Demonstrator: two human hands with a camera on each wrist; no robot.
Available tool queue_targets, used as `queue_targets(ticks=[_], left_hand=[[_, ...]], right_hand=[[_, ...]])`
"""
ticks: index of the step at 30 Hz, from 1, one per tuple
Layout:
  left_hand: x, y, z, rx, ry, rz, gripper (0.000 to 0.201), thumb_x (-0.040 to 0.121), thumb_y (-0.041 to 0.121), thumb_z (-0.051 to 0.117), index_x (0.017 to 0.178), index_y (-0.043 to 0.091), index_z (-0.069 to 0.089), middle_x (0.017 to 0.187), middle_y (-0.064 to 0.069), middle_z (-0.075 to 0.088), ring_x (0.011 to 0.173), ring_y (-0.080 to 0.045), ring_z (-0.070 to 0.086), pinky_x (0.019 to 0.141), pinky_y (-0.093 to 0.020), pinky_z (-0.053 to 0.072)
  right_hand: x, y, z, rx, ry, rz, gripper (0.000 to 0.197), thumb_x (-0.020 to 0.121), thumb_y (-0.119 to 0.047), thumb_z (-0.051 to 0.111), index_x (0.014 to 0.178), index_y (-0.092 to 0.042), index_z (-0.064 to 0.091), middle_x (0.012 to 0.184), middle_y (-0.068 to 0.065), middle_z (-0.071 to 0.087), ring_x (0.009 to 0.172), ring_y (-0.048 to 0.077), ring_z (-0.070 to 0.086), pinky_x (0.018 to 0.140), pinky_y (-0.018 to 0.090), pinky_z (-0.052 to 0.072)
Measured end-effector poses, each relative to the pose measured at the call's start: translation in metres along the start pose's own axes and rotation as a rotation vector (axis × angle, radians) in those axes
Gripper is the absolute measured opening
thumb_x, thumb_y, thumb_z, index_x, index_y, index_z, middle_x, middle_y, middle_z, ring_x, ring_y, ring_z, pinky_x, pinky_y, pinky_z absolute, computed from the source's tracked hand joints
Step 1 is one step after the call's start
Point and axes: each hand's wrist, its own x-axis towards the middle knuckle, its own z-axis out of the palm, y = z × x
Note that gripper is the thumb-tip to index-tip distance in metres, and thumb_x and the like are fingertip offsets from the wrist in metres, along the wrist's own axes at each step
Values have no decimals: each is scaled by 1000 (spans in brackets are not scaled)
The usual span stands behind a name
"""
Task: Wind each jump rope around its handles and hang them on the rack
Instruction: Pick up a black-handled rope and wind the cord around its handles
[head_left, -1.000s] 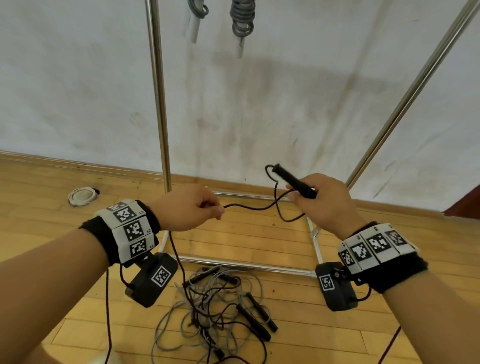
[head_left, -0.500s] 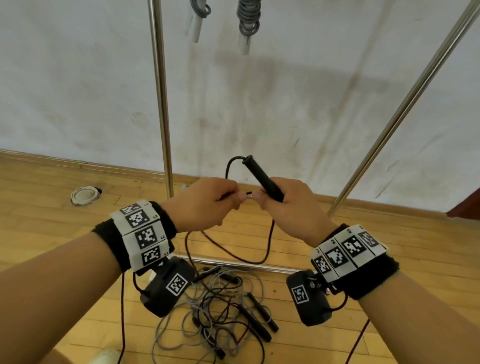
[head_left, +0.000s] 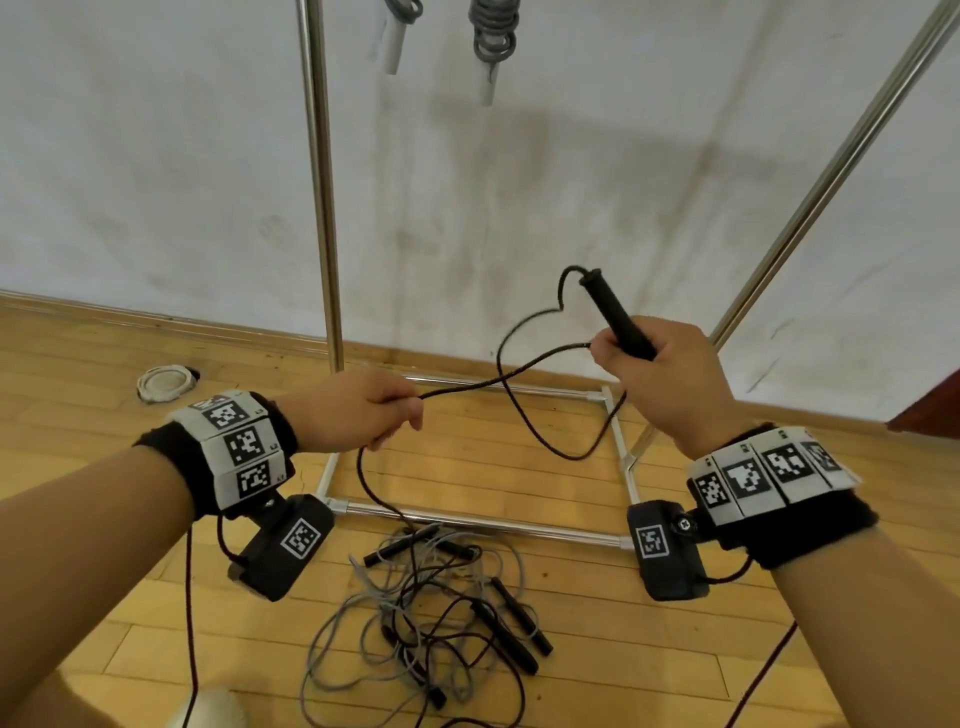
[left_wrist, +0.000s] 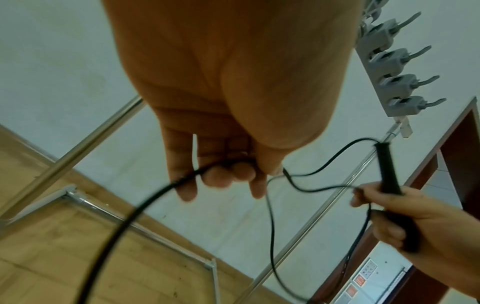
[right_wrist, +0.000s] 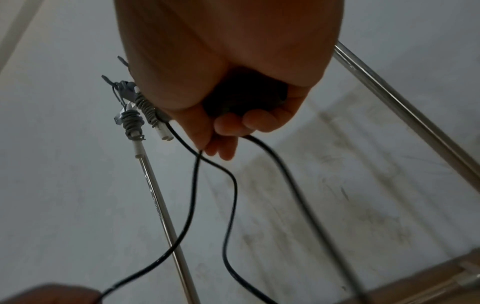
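Observation:
My right hand (head_left: 649, 364) grips a black jump rope handle (head_left: 615, 314), its top end tilted up and to the left, and pinches the cord beside it. The black cord (head_left: 519, 364) loops from the handle's top, then runs left into my left hand (head_left: 363, 410), which curls its fingers round it. From there the cord drops to a tangled pile of black and grey ropes (head_left: 431, 608) on the floor. In the left wrist view the handle (left_wrist: 388, 170) stands in my right hand (left_wrist: 405, 216). Two wound grey ropes (head_left: 493, 31) hang on the rack (head_left: 319, 182).
The rack's chrome base frame (head_left: 467, 522) lies on the wooden floor just behind the pile, its right upright (head_left: 831, 171) leaning close behind my right hand. Grey hooks (left_wrist: 394, 70) line the top bar. A white round object (head_left: 163, 382) sits by the wall at left.
My hands, touching half a second ago, have drawn apart: the right with the handle moved right and up, the left moved left, stretching a length of cord between them.

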Motion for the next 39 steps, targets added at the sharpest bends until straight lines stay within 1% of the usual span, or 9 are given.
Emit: queue_targets(ticks=[4,8,12,15,20,24,30,36,39], left_hand=[[1,16,1,84,84,63,25,101,38,46,94,32,69,57,9,51,48,1,47,51,-13,35],[2,39,9,38,121,149,25,101,36,48,94,29,70,51,16,53,43,-1,46,45,-12,36],[1,53,9,66,128,200,25,99,44,45,92,35,67,72,3,64,62,-11,61,58,-26,50],[0,55,9,93,107,247,28,102,40,42,90,33,66,67,13,61,60,-1,58,54,-13,41],[-1,50,10,6,114,239,31,103,38,39,86,32,64,62,5,58,51,-2,54,50,-15,42],[-2,42,12,-26,106,210,30,103,36,40,85,30,63,67,8,63,63,-2,61,57,-11,44],[-2,21,13,-9,-89,111,28,104,32,39,89,28,62,86,9,68,79,1,60,69,-7,43],[0,9,14,-65,-239,32,23,104,28,43,94,24,64,90,9,73,86,3,65,82,-18,46],[2,9,12,14,-180,34,23,103,33,43,93,29,63,73,9,69,69,-1,63,71,-23,49]], right_hand=[[-8,5,10,-76,-75,18,22,89,-23,68,82,-44,68,69,-12,67,50,8,56,46,15,43],[-19,-6,34,-4,-241,15,7,91,-33,66,95,-37,69,57,-22,60,44,1,50,48,17,40],[-27,-19,50,59,-318,-34,15,93,-35,62,108,-37,66,59,-25,55,50,0,49,56,28,46],[-27,-24,52,89,-321,-88,21,94,-34,62,115,-38,63,72,-32,56,63,-3,54,65,23,44],[-27,-29,53,74,-398,-143,5,94,-29,63,92,-30,67,70,-19,61,61,1,57,60,13,42],[-23,-31,51,49,-274,-134,13,92,-33,65,81,-27,64,64,-3,60,57,20,58,59,36,51],[-11,-23,30,152,-49,-92,14,91,-29,66,79,-22,66,61,-2,57,51,7,48,51,18,43],[-2,-9,10,141,57,-25,13,86,-39,65,81,-26,67,69,8,64,52,12,50,52,33,46],[2,5,4,43,37,28,11,85,-31,71,77,-22,69,65,0,61,57,13,54,59,35,49]])
